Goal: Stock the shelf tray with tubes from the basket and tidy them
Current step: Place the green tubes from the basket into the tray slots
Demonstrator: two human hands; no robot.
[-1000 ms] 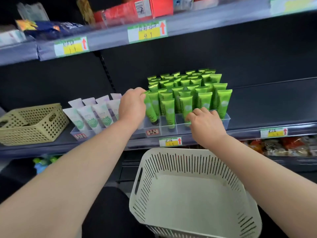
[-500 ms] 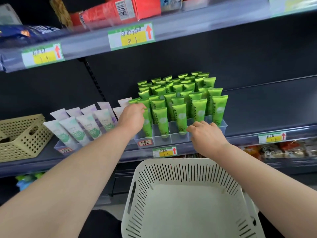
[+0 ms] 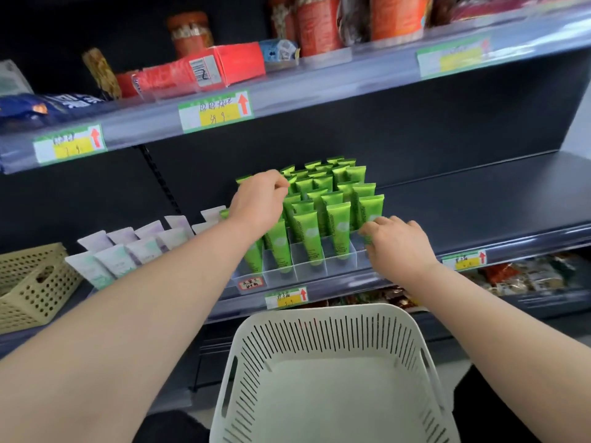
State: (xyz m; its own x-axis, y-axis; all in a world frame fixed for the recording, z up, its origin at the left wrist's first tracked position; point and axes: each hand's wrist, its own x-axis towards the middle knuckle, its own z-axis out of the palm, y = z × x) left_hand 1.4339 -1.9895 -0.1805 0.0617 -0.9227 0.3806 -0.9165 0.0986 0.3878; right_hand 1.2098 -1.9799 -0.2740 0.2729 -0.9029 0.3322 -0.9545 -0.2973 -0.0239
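Left hand (image 3: 259, 201) and right hand (image 3: 398, 246) pinch glossy green tubes (image 3: 337, 223).

Both bare arms reach forward, hands apart.
The left forearm slants up from 8 o'clock; the left hand (image 3: 259, 199) is palm down, fingertips curled under. The right forearm slants up from 4 o'clock; the right hand (image 3: 396, 247), at 4 o'clock from the left, curls its fingers round a green tube (image 3: 371, 207).

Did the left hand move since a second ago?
Yes. Measured against the clear tray, the left hand went from the front-left green tubes to rows farther back.
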